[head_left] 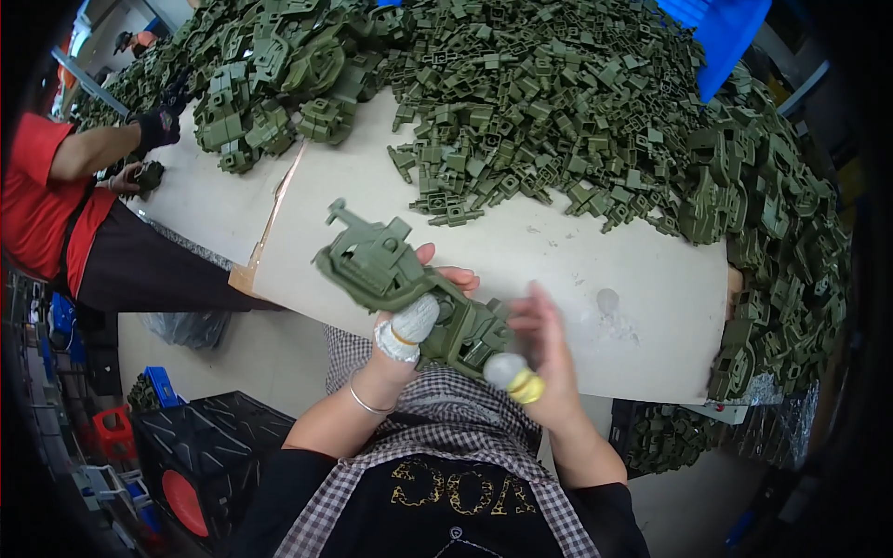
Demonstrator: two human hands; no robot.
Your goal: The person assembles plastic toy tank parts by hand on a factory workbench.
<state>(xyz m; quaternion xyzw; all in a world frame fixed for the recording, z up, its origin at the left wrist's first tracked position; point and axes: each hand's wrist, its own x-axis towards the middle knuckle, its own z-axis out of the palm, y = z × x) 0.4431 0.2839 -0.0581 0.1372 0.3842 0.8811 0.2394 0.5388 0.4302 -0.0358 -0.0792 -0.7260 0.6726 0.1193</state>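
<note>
My left hand (406,337) is closed around a long olive-green moulded plastic toy-vehicle body (381,265), held tilted above the near edge of the table. A white covering with a yellowish band wraps the left thumb; the fingertips show behind the part. A short bar with a crosspiece sticks up from its upper left end. Beside its lower right end is my right hand (547,358), fingers stretched out and smeared by motion. Its thumb, in a whitish and yellow covering, is close to the part; whether it touches cannot be seen.
Small green plastic pieces (549,102) are heaped across the pale table (642,288). Larger green bodies (326,65) are piled at the far left, others (763,195) at right. A blue bin (721,37) tops the heap. A person in red (46,205) works at left. Black crates (209,446) stand below.
</note>
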